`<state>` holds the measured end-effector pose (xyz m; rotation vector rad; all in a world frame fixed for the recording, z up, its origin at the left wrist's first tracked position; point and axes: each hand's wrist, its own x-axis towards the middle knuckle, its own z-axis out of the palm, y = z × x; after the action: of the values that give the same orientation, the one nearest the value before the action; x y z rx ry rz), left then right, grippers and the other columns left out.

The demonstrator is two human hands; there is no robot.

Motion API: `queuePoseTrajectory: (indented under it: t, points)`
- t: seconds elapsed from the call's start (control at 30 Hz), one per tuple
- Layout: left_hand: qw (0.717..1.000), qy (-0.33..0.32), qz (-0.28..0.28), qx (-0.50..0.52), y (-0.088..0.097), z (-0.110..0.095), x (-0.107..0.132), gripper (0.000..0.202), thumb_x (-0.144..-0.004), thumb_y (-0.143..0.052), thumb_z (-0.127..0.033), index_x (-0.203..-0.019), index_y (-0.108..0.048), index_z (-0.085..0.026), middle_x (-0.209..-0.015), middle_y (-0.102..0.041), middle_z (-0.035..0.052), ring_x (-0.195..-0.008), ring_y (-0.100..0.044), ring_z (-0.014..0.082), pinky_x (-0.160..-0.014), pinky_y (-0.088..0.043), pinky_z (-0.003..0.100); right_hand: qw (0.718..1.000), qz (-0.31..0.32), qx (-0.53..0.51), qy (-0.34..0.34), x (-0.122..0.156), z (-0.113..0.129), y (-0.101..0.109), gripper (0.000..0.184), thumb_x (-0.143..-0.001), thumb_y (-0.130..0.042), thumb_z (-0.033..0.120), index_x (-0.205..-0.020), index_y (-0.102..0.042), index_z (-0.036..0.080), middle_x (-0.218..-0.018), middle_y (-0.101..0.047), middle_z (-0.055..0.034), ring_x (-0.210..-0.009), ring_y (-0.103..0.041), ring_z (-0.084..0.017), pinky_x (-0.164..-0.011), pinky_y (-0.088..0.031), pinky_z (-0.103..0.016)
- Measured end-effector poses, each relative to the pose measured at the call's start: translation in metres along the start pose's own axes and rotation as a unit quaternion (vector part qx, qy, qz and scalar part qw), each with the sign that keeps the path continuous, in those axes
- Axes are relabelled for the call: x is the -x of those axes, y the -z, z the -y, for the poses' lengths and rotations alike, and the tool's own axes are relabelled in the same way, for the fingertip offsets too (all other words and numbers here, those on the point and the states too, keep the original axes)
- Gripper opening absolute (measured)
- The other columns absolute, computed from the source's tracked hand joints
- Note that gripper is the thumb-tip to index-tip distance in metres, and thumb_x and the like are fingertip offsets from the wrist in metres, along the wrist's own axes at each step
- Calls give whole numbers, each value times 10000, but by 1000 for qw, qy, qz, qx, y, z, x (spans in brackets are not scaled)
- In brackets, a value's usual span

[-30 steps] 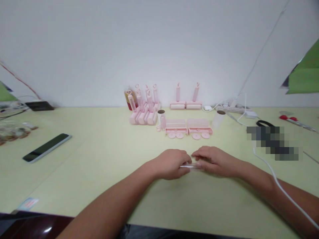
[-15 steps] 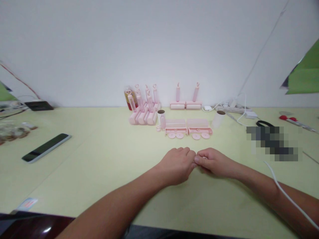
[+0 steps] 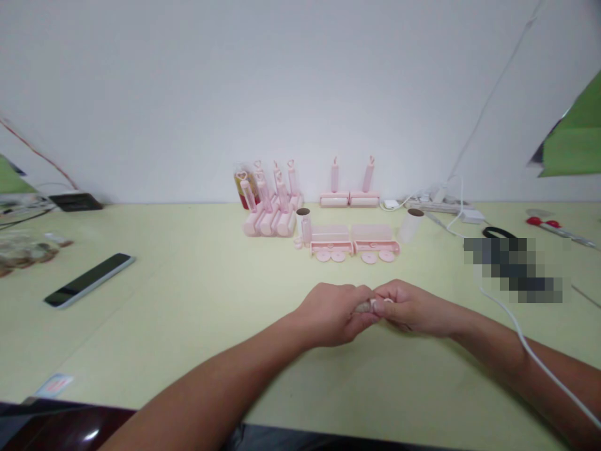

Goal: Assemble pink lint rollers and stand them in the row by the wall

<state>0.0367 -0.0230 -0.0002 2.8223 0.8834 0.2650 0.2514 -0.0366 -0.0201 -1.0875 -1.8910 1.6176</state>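
My left hand (image 3: 331, 315) and my right hand (image 3: 413, 308) meet low over the table. Both are closed on a pale pink lint roller handle (image 3: 364, 307), mostly hidden by the fingers. My left hand wraps its left part, while my right thumb and fingers pinch its right end. Just beyond the hands lie two pink lint roller frames (image 3: 331, 248) with clear covers (image 3: 372, 233) and several round pink end discs (image 3: 369, 257). Two sticky paper rolls (image 3: 411, 227) stand on end at either side, and a loose handle (image 3: 307, 230) is upright by the left one.
Assembled pink lint rollers (image 3: 267, 220) stand at the back, with two more (image 3: 364, 199) by the wall. A phone (image 3: 90, 280) lies at left. On the right are a power strip (image 3: 436, 205), a black band (image 3: 498, 233) and a white cable (image 3: 521, 341) crossing my right forearm.
The hands have drawn slightly apart and turned, so part of the pale handle now shows between them. The white cable by my right arm has shifted left.
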Motion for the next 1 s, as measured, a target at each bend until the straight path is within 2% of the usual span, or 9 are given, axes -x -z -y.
queuePoseTrajectory:
  t: [0.13,0.2,0.27,0.37,0.47,0.5,0.6,0.77,1.0]
  points:
    - [997,31,-19,70,1,3,-1,349,-940,-441,-544,-1073,-560,-244,-874,-681,5,-747,-631,176,-621,-385,256,998,-42,38,15,4,3,1,477,-838,-592,606,-663,-442,189,-502,-378,78,-449,-289,-64,-427,-205,-203]
    - [993,62,-24,94,2,6,-1,390,-923,-468,-545,-1158,-510,-236,-839,-665,4,-711,-611,177,-611,-379,260,993,-97,69,4,5,3,5,454,-853,-587,577,-650,-447,196,-475,-450,59,-435,-360,-80,-445,-271,-211]
    - [988,89,-29,120,4,10,-1,415,-917,-483,-505,-1207,-454,-209,-802,-641,2,-687,-588,179,-599,-374,264,977,-183,107,0,4,-2,18,440,-870,-566,556,-632,-462,201,-481,-529,25,-451,-444,-107,-489,-347,-231]
    - [983,93,-49,152,5,18,0,327,-927,-455,-377,-1190,-422,-186,-801,-612,4,-691,-558,174,-614,-386,273,927,-335,165,-12,3,-19,54,433,-898,-481,562,-646,-497,210,-537,-597,-16,-493,-519,-146,-543,-407,-268]
    - [978,83,-70,175,5,24,1,272,-926,-418,-289,-1174,-426,-178,-845,-608,19,-709,-545,169,-649,-413,285,845,-425,307,-104,4,-45,101,440,-917,-383,542,-651,-512,217,-564,-612,-39,-522,-533,-172,-524,-362,-286]
    - [977,81,-75,182,5,25,1,276,-927,-413,-279,-1180,-433,-173,-872,-616,30,-728,-551,170,-663,-423,289,815,-430,362,-140,4,-53,114,424,-907,-390,532,-651,-516,219,-574,-615,-42,-535,-532,-179,-522,-343,-290]
    - [975,77,-80,192,3,24,0,320,-931,-436,-301,-1216,-474,-159,-985,-647,75,-807,-585,179,-720,-454,304,792,-428,398,-176,5,-71,142,318,-833,-507,470,-654,-553,211,-609,-625,-61,-577,-535,-203,-535,-313,-307]
    - [978,58,-66,188,0,23,-1,389,-943,-471,-367,-1265,-578,-177,-1110,-686,89,-869,-631,179,-791,-479,298,781,-421,420,-188,-2,-85,155,243,-784,-555,418,-711,-616,194,-714,-657,-84,-643,-553,-216,-558,-313,-309]
    - [982,52,-63,169,-1,24,-1,398,-922,-495,-372,-1253,-643,-209,-1103,-712,75,-904,-648,196,-807,-486,297,772,-422,436,-189,-15,-94,171,270,-810,-540,418,-803,-653,172,-778,-676,-108,-689,-570,-228,-573,-318,-314]
